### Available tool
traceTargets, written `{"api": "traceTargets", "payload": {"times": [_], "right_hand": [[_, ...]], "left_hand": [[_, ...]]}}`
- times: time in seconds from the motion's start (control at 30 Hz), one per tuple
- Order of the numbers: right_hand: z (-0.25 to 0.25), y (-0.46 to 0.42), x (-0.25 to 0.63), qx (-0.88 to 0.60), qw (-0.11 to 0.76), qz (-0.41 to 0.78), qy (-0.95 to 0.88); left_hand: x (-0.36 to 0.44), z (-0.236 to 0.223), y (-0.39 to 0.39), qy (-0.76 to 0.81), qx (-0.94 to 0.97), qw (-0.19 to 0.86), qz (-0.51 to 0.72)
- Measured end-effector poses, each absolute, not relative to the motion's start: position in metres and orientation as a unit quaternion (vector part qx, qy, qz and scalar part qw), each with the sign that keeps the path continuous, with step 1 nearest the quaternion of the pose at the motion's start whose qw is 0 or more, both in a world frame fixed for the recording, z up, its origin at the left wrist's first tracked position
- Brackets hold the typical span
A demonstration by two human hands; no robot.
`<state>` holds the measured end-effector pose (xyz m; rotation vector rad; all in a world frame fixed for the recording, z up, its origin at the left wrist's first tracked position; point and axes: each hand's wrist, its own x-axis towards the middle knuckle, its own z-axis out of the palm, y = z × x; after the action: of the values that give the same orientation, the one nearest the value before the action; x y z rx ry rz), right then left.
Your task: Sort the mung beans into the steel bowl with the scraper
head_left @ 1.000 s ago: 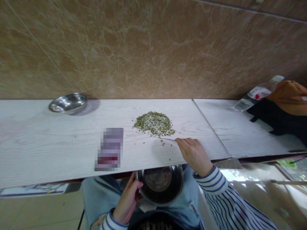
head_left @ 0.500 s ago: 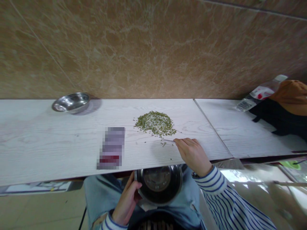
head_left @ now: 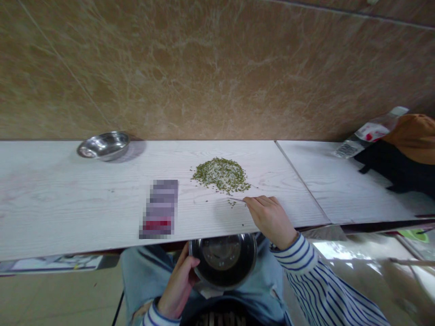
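Right grip (head_left: 270, 219), knuckles up, pinches a thin tool (head_left: 236, 199); left grip (head_left: 179, 286) clasps a bowl (head_left: 229, 274).

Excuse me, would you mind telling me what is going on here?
A seated person's left hand grips a deep metal bowl at the lap, beside the table edge. The right hand holds a thin tool, its tip near a few loose grains just in front of a green-and-white pile on the table. A shallow metal bowl stands near the wall.
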<state>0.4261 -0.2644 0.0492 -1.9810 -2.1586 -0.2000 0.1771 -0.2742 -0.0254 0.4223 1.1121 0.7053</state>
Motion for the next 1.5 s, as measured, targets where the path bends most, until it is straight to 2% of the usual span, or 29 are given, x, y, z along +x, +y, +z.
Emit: {"api": "traceTargets", "payload": {"times": [0.57, 0.83, 1.23, 1.37, 1.5], "right_hand": [[0.055, -0.242, 0.404, -0.631, 0.101, -0.071, -0.766], [0.055, -0.211, 0.379, -0.583, 0.069, -0.071, -0.806], [0.061, -0.256, 0.413, -0.543, 0.071, -0.024, -0.837], [0.063, -0.262, 0.428, -0.583, 0.101, -0.045, -0.805], [0.058, -0.263, 0.444, -0.661, 0.085, -0.095, -0.739]], "left_hand": [[0.166, -0.027, -0.276, 0.492, 0.178, 0.779, 0.345], [0.164, -0.025, -0.278, 0.489, 0.177, 0.782, 0.343], [0.181, -0.026, -0.276, 0.466, 0.202, 0.800, 0.320], [0.185, -0.027, -0.277, 0.458, 0.198, 0.811, 0.306], [0.187, -0.026, -0.278, 0.466, 0.196, 0.809, 0.299]]}}
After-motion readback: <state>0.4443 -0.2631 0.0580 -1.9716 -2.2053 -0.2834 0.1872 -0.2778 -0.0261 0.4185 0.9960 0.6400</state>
